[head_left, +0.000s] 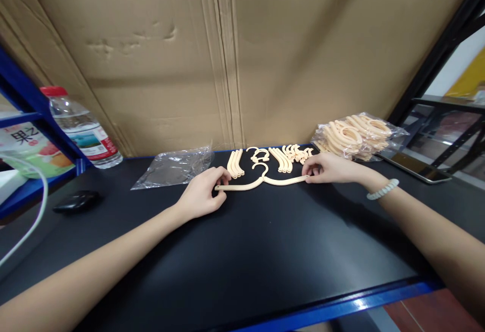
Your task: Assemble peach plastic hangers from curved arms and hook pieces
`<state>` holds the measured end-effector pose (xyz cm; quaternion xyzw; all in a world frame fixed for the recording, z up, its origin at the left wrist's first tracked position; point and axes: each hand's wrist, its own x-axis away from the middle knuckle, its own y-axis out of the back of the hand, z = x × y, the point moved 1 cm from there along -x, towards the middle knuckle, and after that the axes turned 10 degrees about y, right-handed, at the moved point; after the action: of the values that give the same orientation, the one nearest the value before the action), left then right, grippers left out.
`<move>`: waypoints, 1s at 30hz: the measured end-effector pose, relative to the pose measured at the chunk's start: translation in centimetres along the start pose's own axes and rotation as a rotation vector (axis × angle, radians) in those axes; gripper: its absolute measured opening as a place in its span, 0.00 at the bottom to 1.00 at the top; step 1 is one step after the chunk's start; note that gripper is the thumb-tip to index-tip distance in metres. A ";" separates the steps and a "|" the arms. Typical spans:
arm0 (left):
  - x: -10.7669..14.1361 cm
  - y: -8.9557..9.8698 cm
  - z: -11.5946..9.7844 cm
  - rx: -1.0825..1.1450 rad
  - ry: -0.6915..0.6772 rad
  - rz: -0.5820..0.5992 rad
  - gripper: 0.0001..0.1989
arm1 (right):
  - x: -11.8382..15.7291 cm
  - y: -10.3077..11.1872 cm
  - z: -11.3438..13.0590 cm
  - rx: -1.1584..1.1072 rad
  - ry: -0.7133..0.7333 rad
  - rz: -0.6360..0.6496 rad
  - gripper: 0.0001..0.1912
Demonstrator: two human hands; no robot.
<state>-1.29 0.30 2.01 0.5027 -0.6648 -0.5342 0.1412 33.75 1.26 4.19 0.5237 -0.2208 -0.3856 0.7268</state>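
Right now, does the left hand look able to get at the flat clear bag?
Probably yes: the clear bag lies near the left hand with nothing seen on top, though that hand's fingers are at one end of the hanger.

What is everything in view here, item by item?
Curved cream hanger: 1, cream, between hands
Curved cream strips: two groups, cream, behind hanger
Small hooked cream pieces: several, cream, among strips
Bagged curved cream parts: uncounted, cream, right rear
Flat clear plastic bag: 1, clear, left rear
Glossy flat device: 1, dark, right
Rounded black mouse: 1, black, left
Red-capped plastic bottle: 1, clear, left
Fruit-printed package: 1, green, far left
White cable: 1, white, far left
Blue shelf frame: 1, blue, left
Black rack: 1, black, right
Brown cardboard: 1, brown, behind table
Black table: 1, black, foreground
Pale beaded bracelet: 1, pale, right wrist
Left hand: 1, bare, hanger's left end
Right hand: 1, bare, hanger's right end
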 end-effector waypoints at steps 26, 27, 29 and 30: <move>0.0 0.0 0.0 -0.013 0.024 -0.027 0.14 | 0.1 0.1 -0.5 -0.071 -0.014 0.022 0.13; 0.0 0.0 0.0 -0.015 0.024 -0.027 0.13 | 0.1 0.1 -0.5 -0.076 -0.016 0.023 0.13; 0.0 0.0 0.0 -0.019 0.023 -0.024 0.13 | 0.1 0.2 -0.5 -0.081 -0.018 0.024 0.13; 0.0 0.0 0.0 -0.021 0.022 -0.022 0.13 | 0.1 0.2 -0.5 -0.079 -0.019 0.023 0.13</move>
<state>-1.32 0.28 1.97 0.5144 -0.6519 -0.5371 0.1481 34.21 1.52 4.17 0.4885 -0.2181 -0.3905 0.7492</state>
